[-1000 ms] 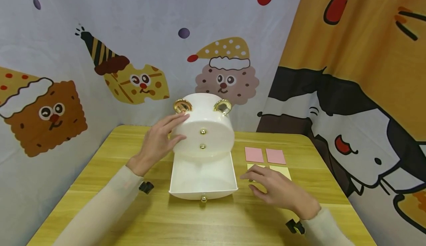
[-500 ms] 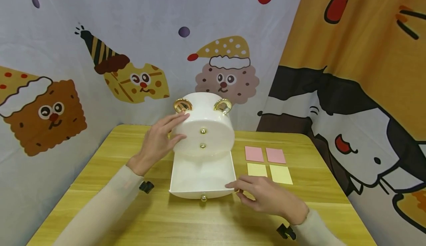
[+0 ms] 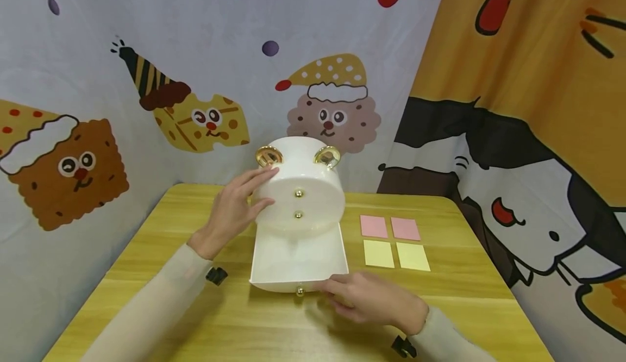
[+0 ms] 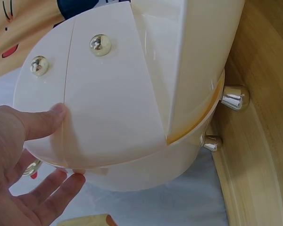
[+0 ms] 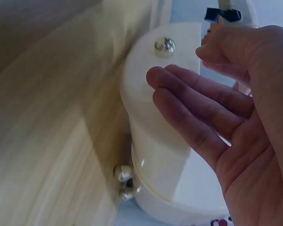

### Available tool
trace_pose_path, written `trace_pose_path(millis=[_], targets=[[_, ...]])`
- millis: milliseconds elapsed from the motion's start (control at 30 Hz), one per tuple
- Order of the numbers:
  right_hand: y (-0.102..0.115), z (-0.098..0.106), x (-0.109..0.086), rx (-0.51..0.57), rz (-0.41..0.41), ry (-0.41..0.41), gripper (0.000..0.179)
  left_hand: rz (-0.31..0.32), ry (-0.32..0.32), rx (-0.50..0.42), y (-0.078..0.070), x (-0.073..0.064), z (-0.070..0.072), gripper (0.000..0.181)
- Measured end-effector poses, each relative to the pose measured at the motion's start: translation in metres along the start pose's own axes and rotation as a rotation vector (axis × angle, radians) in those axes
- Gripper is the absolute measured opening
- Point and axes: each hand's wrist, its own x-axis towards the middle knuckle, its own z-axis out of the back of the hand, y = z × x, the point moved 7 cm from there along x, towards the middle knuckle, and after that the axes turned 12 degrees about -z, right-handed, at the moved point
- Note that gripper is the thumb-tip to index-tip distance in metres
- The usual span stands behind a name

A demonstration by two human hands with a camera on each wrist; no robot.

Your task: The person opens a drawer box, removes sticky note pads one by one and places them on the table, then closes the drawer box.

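Observation:
A white, rounded desktop drawer box (image 3: 318,201) with gold ear-like rings stands in the middle of the table. Its bottom drawer (image 3: 295,258) is pulled out towards me, and nothing shows inside. My left hand (image 3: 227,210) holds the box's left side. In the left wrist view the thumb (image 4: 45,123) lies on the front face while the fingers reach round the edge. At the drawer's front right corner is my right hand (image 3: 374,299), fingertips close to the gold drawer knob (image 3: 300,291). The right wrist view has its fingers (image 5: 193,120) loosely bent, holding nothing.
Right of the box lie two pink sticky-note pads (image 3: 373,226) and, nearer me, two yellow ones (image 3: 379,254). A cartoon-printed curtain (image 3: 220,25) hangs behind the wooden table (image 3: 171,220). Gold feet (image 4: 236,98) show under the box in the left wrist view.
My right hand has moved left and towards me, from over the yellow notes to the drawer front, uncovering the notes. The left hand, box and drawer look the same.

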Motion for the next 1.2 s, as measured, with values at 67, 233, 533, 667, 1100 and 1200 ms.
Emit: trace_pose_path(millis=[67,233,533,667,1100,1200], targets=[[0.002,-0.006,0.004,0.023,0.001,0.023,0.056,0.001,-0.001,0.001,0.0,0.0,0.001,0.081],[0.005,-0.018,0.008,0.095,-0.01,0.076,0.066,-0.008,0.008,-0.002,0.001,0.0,-0.001,0.08],[0.011,-0.031,0.016,0.094,0.014,0.059,0.056,-0.004,0.013,0.007,0.0,-0.001,0.001,0.081],[0.012,-0.035,0.019,0.1,0.024,0.043,0.054,-0.007,0.018,0.006,0.0,-0.001,0.0,0.08],[0.011,-0.04,0.023,0.102,-0.017,0.037,0.049,0.001,0.004,0.016,-0.001,-0.002,0.0,0.081],[0.011,-0.042,0.024,0.123,-0.027,0.054,0.05,-0.003,0.006,0.019,-0.001,-0.003,0.0,0.081]])
